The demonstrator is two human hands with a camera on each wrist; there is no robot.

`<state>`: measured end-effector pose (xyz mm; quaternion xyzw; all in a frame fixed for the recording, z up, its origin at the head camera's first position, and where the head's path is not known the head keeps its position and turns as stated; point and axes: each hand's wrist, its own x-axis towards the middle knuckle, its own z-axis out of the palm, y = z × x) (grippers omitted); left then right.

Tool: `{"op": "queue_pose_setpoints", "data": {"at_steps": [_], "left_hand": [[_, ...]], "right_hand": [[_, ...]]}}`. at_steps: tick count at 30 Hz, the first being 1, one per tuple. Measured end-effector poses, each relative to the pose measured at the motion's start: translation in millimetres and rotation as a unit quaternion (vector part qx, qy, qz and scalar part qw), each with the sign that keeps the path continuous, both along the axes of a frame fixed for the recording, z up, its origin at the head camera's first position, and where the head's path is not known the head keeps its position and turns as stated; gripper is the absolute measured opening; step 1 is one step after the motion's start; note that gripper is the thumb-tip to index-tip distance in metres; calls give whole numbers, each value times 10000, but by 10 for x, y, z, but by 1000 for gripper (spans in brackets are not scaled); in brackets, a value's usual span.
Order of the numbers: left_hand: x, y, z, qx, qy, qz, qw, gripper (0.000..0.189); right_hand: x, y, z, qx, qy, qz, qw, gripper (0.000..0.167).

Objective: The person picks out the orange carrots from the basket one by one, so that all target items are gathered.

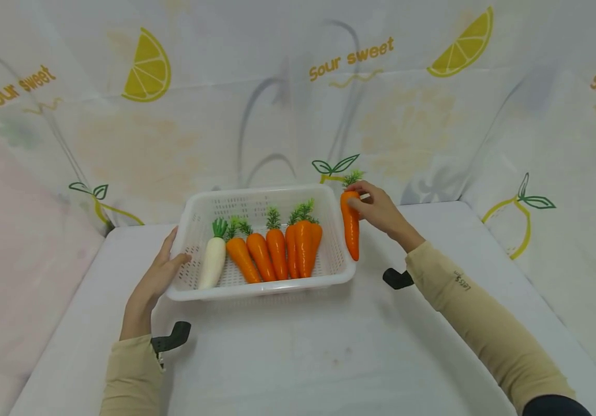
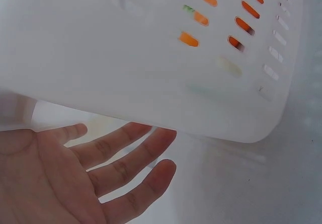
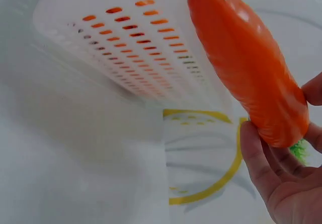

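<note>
A white plastic basket (image 1: 256,293) with slotted walls stands on the table. My left hand (image 1: 156,277) holds its left side, thumb over the rim and fingers along the outer wall. In the left wrist view, those fingers (image 2: 123,171) reach under the rim's edge. A glossy orange carrot (image 1: 350,225) with a green leafy top hangs tip down just outside the basket's right wall. My right hand (image 1: 378,209) pinches it near the leafy end. Inside the basket lie a white radish (image 1: 213,263) with green leaves and several orange carrots (image 1: 276,254) in a row.
A white cloth covers the table (image 1: 298,358). Behind it hangs a pale curtain (image 1: 199,133) printed with lemons and lettering. Black camera mounts (image 1: 173,337) stick out from the wrists.
</note>
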<state>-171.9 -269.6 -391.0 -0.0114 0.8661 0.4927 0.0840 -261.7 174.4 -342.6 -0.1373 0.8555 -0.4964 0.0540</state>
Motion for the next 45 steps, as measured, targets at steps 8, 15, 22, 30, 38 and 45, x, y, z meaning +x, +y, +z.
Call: {"op": "queue_pose_setpoints", "data": {"at_steps": [8, 15, 22, 30, 38, 45], "left_hand": [[53, -11, -10, 30, -14, 84, 10000, 75], [31, -5, -15, 98, 96, 44, 9999, 74], [17, 35, -13, 152, 15, 88, 9998, 75], [24, 16, -23, 239, 36, 173, 9996, 75], [18, 4, -48, 256, 35, 217, 9994, 75], [28, 11, -31, 267, 91, 201, 9994, 76]], "right_hand": [[-61, 211, -259, 555, -636, -39, 9964, 43], [-117, 313, -508, 634, -743, -156, 9951, 45], [-184, 362, -684, 1071, -665, -299, 9916, 43], [-253, 360, -773, 1301, -451, -381, 9897, 43], [-251, 353, -819, 1529, -294, -423, 9869, 44], [-242, 355, -812, 1534, -268, -403, 9870, 48]]}}
